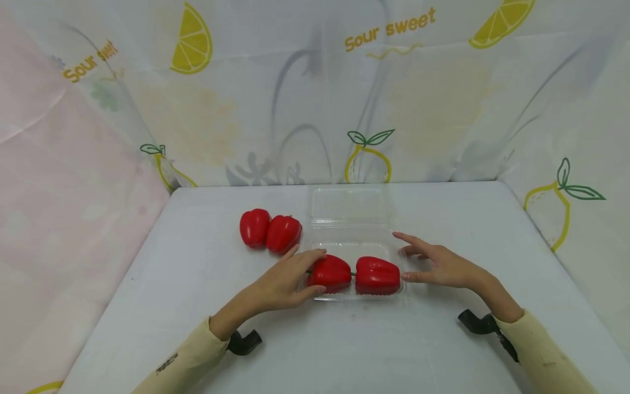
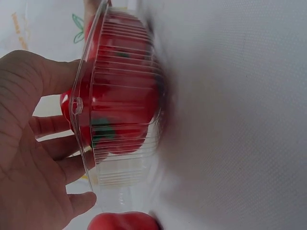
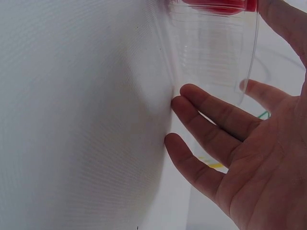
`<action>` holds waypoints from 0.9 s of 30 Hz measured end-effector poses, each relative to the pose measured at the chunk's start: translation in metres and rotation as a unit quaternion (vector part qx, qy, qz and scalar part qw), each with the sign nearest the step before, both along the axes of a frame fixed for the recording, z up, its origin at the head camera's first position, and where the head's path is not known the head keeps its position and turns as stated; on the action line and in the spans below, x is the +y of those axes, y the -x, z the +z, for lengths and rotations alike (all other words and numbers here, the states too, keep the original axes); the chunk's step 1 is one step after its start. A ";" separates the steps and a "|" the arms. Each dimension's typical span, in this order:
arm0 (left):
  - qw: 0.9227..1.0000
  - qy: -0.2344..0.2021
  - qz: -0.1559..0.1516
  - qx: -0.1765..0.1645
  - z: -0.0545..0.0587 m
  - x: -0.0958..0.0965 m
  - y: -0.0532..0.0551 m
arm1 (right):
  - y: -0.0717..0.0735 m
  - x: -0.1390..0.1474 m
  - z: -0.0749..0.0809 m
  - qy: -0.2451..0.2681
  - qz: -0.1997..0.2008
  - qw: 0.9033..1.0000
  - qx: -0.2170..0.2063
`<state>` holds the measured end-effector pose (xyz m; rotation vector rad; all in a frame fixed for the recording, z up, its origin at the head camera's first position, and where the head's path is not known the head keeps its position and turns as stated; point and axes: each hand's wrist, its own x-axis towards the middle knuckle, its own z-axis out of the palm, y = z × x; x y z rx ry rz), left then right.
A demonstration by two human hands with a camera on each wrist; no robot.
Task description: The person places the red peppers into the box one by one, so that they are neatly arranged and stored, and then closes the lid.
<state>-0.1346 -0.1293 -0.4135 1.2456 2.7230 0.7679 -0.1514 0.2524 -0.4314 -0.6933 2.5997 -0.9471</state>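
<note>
Two red bell peppers, the left one (image 1: 331, 273) and the right one (image 1: 377, 276), lie in the front half of a clear plastic clamshell box (image 1: 364, 249). My left hand (image 1: 287, 276) reaches over the box's left end, its thumb and fingers spread around the left pepper. In the left wrist view the thumb (image 2: 62, 76) lies across the rim, and the other fingers (image 2: 50, 125) extend along it, loosely bent. At the box's right end, my right hand (image 1: 443, 265) stands with its fingers spread and nothing between them. The fingertips (image 3: 189, 91) are close to the clear wall.
Two more red bell peppers, one (image 1: 255, 228) left of the other (image 1: 284, 234), lie side by side behind my left hand. The box's clear lid (image 1: 350, 203) lies folded back toward the far table edge. A printed cloth (image 1: 315, 98) hangs behind the white table (image 1: 344, 350).
</note>
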 end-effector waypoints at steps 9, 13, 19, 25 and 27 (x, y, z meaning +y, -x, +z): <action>0.999 -0.041 0.022 -0.018 0.005 -0.008 -0.003 | 0.000 0.000 -0.001 -0.001 -0.005 1.000 -0.009; 0.998 -0.061 0.029 0.002 0.009 -0.015 -0.002 | -0.001 0.000 -0.001 0.003 -0.002 1.000 -0.006; 0.995 -0.091 0.037 0.032 0.011 -0.027 0.002 | -0.001 0.001 0.000 0.009 0.001 1.000 -0.006; 0.991 -0.112 0.054 0.057 0.015 -0.042 0.007 | 0.000 0.001 0.000 0.006 0.000 1.000 -0.009; 0.989 -0.114 0.062 0.064 0.016 -0.047 0.010 | 0.000 0.000 0.000 0.007 0.000 1.000 -0.010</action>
